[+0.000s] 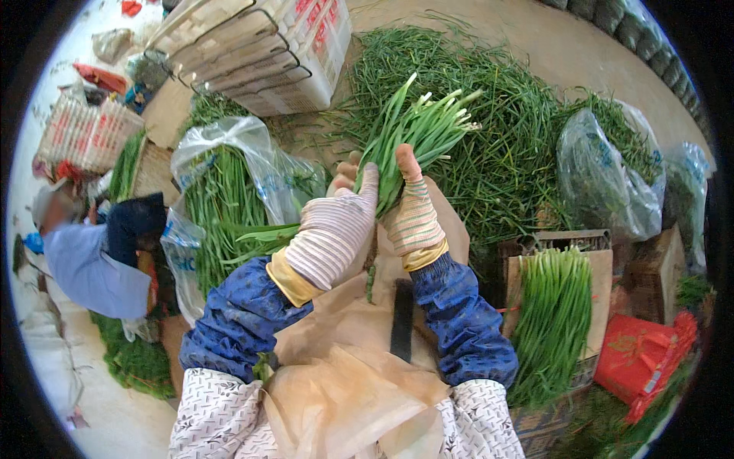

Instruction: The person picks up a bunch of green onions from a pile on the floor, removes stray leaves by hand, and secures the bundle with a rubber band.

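Note:
A bunch of garlic chives (424, 123) is held up before me, its pale cut ends pointing to the upper right. My left hand (338, 229), in a striped glove with bare fingertips, is wrapped about its lower left side. Around the lower right side closes my right hand (416, 212), also gloved, with the thumb laid up along the leaves. Green leaves stick out to the left beneath my left wrist; my palms hide the middle of the bunch.
Loose chive leaves (487, 143) are heaped ahead. A clear plastic bag (221, 129) with long chives lies left, beneath a stack of white crates (321, 74). Right, sorted chives (553, 321) rest on cardboard beside a red bag (633, 350). A person (94, 264) sits far left.

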The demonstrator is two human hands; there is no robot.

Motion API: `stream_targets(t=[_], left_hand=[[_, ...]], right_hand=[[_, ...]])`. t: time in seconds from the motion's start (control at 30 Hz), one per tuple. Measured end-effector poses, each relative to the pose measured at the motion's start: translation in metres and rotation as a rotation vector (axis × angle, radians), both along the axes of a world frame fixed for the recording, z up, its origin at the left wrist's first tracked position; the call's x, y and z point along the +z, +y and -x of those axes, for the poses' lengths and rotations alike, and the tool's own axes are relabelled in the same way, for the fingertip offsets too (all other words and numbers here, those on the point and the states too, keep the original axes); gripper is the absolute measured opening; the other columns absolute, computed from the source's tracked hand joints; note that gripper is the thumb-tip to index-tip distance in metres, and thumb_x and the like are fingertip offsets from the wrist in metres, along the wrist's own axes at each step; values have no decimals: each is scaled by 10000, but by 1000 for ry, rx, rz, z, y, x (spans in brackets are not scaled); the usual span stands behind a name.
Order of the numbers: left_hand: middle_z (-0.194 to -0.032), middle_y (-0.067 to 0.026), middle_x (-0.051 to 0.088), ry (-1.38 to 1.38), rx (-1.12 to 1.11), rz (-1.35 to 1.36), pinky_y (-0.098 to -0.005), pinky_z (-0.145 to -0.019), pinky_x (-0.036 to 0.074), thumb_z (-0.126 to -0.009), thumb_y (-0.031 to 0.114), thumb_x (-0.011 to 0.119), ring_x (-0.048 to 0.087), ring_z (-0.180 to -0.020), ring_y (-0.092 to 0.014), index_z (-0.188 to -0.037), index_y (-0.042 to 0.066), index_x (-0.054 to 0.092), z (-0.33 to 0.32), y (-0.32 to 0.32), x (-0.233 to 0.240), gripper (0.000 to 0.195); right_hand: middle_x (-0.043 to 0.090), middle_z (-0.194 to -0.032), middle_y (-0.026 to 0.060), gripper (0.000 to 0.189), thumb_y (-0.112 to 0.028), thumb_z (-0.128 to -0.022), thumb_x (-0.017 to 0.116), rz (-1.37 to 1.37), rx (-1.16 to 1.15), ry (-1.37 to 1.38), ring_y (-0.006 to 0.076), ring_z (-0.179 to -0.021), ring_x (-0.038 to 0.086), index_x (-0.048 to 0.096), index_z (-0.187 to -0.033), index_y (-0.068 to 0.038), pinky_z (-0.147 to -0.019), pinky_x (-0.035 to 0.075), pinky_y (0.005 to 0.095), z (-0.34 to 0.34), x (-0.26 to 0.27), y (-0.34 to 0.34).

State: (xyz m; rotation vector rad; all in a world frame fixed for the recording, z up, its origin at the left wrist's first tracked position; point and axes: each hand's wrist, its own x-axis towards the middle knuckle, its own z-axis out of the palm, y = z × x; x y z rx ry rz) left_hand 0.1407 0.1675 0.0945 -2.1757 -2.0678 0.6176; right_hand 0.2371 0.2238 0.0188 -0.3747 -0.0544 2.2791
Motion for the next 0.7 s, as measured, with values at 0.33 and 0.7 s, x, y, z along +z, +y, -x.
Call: stream_targets(t=[0.33,0.7], left_hand=[[-882,-136,633,-1385,63,415,-361,-721,506,-834,291,748,631,-780,-276,-1488,109,392,17,-35,-2,766],[-1329,-148,545,-2568,606,424,-341,-707,528,-839,371,727,641,-883,-214,-1491,75,325,40,50,-76,821]], right_hand=[[616,-971,54,729,-277,-850,706,-331,73,-242,117,-691,516,389,-1428,34,-617,460,270,-81,8,20],[559,-751,82,898,-241,-770,744,-382,359,-253,171,-527,523,276,-1469,73,-483,444,316,-134,40,-16]])
